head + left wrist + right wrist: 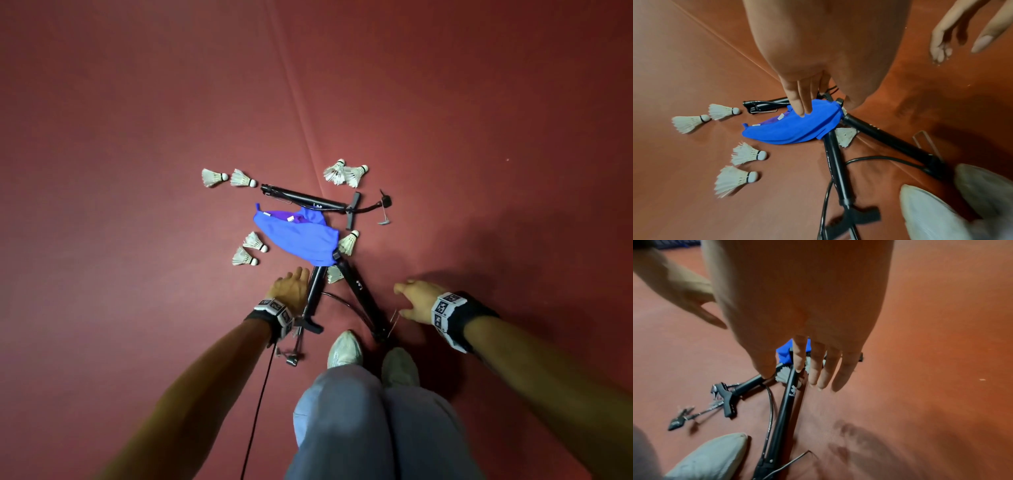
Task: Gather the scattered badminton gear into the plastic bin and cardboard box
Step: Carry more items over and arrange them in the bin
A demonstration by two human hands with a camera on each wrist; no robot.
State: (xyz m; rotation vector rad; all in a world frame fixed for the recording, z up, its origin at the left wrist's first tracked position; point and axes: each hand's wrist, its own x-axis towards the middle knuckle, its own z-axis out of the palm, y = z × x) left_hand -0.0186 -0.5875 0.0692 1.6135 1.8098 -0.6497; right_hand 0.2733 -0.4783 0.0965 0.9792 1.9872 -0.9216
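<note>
On the red floor lie several white shuttlecocks (pixel 241 178), a blue cloth (pixel 298 236) and three black pump-like tubes with T-handles. My left hand (pixel 291 287) hovers with straight fingers over the near left tube (pixel 315 294). In the left wrist view its fingertips (pixel 797 105) point at the blue cloth (pixel 793 128); whether they touch it is unclear. My right hand (pixel 411 301) is spread open beside the near right tube (pixel 359 291), holding nothing. In the right wrist view its fingers (pixel 818 369) hang above that tube (pixel 785 410). No bin or box is in view.
The third tube (pixel 305 200) lies across the far side, with two shuttlecocks (pixel 346 173) beyond it. Two shoes (pixel 344 349) stand just behind the near tubes. A thin black cable (pixel 260 404) hangs from my left wrist. A seam (pixel 301 116) runs across the red floor.
</note>
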